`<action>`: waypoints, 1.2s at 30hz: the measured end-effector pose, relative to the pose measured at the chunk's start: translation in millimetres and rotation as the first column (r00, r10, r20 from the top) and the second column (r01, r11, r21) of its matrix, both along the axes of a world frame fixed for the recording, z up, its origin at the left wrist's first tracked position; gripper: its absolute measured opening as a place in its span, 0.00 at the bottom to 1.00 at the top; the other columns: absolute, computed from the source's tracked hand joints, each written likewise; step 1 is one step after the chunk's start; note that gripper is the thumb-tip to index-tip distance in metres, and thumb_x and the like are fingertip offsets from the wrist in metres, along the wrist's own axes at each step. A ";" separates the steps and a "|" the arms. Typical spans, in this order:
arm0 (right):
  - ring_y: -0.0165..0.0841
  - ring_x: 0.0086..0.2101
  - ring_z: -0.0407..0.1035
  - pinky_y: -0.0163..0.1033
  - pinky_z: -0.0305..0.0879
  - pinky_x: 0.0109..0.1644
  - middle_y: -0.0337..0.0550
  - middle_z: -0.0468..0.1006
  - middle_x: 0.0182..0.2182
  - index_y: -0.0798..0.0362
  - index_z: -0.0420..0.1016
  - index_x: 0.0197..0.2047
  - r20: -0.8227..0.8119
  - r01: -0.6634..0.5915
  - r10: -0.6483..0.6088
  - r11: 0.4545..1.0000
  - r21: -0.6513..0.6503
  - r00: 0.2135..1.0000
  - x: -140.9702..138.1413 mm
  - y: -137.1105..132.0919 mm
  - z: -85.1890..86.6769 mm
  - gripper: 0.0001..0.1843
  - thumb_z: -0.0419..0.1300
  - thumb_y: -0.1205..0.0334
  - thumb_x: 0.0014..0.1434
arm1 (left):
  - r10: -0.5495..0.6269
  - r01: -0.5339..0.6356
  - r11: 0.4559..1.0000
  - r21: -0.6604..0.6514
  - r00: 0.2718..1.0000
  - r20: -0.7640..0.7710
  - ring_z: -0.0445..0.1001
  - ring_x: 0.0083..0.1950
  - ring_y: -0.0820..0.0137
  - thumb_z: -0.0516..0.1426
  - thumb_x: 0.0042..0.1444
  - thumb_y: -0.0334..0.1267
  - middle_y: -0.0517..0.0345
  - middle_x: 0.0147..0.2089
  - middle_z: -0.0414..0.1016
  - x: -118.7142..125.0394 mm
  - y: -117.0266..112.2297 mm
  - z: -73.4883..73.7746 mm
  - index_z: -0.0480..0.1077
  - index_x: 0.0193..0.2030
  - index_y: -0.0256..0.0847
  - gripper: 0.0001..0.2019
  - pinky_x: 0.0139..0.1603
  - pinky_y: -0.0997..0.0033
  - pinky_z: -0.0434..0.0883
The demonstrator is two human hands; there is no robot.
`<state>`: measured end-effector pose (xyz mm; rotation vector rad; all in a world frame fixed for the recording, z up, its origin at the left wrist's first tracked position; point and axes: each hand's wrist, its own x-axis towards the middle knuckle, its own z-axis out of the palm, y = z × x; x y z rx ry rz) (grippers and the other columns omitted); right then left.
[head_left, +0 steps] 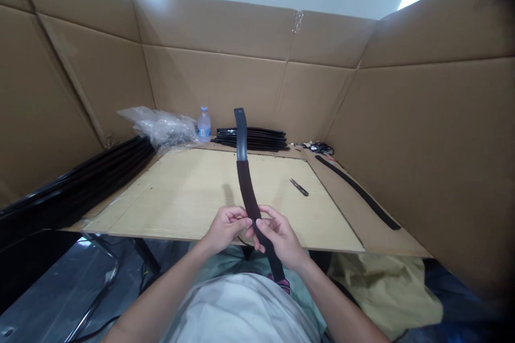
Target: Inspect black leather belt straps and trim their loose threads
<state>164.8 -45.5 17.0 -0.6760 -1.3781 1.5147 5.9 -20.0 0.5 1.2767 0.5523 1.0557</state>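
A long curved black strip with a dark fabric-like cover runs from my lap up over the table's front edge. Its bare upper end is smooth and glossy, with a small hole near the tip. My left hand pinches the strip's left edge with thumb and fingers. On the opposite edge my right hand grips it, thumb on top and fingers beneath. The thumbs nearly meet at the middle of the strip. A thin dark cord hangs just below my left fingers. Thread snips lie on the board to the right.
Similar black strips are stacked at the back and along the left. A clear plastic bag and water bottle stand back left. One dark strip and tangled cords lie right. Cardboard walls enclose the table.
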 end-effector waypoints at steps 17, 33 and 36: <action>0.25 0.14 0.62 0.27 0.56 0.15 0.38 0.73 0.20 0.53 0.63 0.40 -0.111 0.124 -0.144 0.978 -0.168 0.983 -9.8 0.7 -11.8 0.13 0.53 0.52 0.60 | 0.045 -0.045 0.999 -0.030 0.999 -0.011 0.75 0.23 0.66 0.62 0.48 0.34 0.58 0.22 0.75 2.9 -2.8 -0.5 0.61 0.30 0.36 0.11 0.24 0.71 0.72; 0.26 0.20 0.65 0.29 0.58 0.20 0.42 0.75 0.26 0.52 0.65 0.46 -0.185 0.060 -0.094 0.981 -0.183 0.978 -6.6 2.2 -9.2 0.15 0.56 0.55 0.58 | 0.052 -0.041 0.991 -0.125 0.995 0.083 0.76 0.22 0.62 0.60 0.50 0.34 0.62 0.20 0.71 7.5 -2.4 1.9 0.58 0.29 0.37 0.12 0.22 0.60 0.75; 0.27 0.19 0.65 0.29 0.58 0.20 0.41 0.75 0.26 0.52 0.65 0.46 -0.156 0.087 -0.112 0.984 -0.158 0.981 -6.4 2.8 -10.5 0.16 0.56 0.54 0.58 | 0.067 -0.058 0.991 -0.117 0.995 0.074 0.75 0.22 0.63 0.61 0.49 0.35 0.62 0.21 0.71 8.0 -2.9 3.3 0.58 0.29 0.37 0.12 0.22 0.61 0.74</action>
